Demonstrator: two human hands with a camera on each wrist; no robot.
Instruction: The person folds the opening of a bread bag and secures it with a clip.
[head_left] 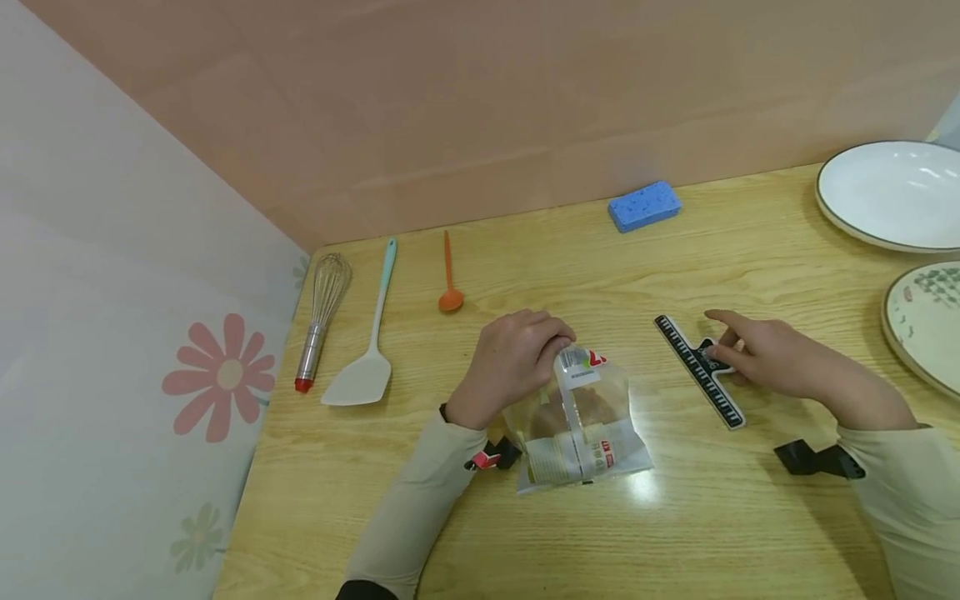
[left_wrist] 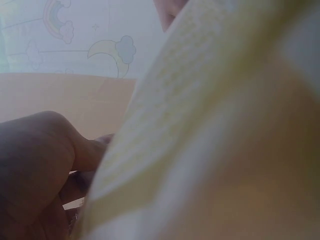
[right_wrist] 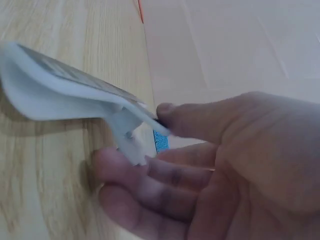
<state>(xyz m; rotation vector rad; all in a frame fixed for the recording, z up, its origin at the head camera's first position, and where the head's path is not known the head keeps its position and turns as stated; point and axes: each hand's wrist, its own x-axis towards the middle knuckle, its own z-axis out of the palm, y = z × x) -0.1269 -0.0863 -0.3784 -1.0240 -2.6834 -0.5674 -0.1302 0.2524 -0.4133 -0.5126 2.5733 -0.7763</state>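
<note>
My left hand (head_left: 517, 354) grips the gathered top of a clear plastic food bag (head_left: 611, 400) with printed labels. The bag hangs down from the fist, its lower part over the wooden table. In the left wrist view the bag (left_wrist: 165, 130) fills much of the frame, blurred, beside the hand (left_wrist: 40, 170). To the right, my right hand (head_left: 780, 358) pinches the handle of a black-and-white bag clip (head_left: 701, 371) with a long bar. In the right wrist view the thumb presses one handle plate of the clip (right_wrist: 75, 92), fingers curled under the other.
A whisk (head_left: 318, 321), a turner with a pale blade (head_left: 363, 379) and an orange spoon (head_left: 450, 298) lie at the left. Toward the back wall is a blue sponge (head_left: 645, 207). At the right edge stand a white plate (head_left: 892, 196) and a patterned plate (head_left: 926, 325).
</note>
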